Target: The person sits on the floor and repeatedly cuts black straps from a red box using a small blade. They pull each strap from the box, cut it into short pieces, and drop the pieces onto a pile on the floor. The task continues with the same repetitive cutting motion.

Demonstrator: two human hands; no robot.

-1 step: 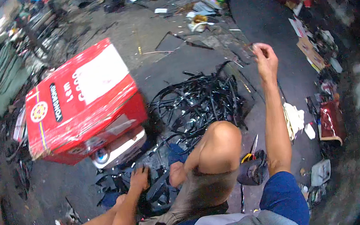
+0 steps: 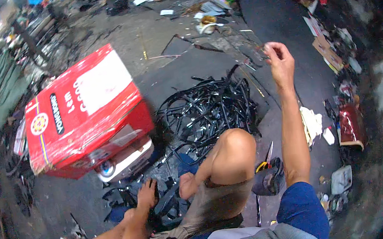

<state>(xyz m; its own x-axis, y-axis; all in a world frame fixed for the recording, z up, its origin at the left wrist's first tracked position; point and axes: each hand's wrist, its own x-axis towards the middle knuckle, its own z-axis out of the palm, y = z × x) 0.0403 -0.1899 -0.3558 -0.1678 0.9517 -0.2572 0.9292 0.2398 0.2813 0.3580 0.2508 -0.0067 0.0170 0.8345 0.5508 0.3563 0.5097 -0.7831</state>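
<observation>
Hands set well apart around black strips [image 2: 168, 205]

The left hand [image 2: 147, 194] rests on or just over loose strips between the bent legs [image 2: 236, 157], its fingers slightly curled; whether they grip anything cannot be told. The nearest flat band lies just right of that hand, its long axis slanting forward and right. Well apart, the right hand [image 2: 281, 59] extends forward and right, thumb and fingertips pinched together; anything thin between them is too blurred to confirm. A tangled pile [image 2: 209, 109] sits between the hands, right of a red box [image 2: 89, 109].
</observation>
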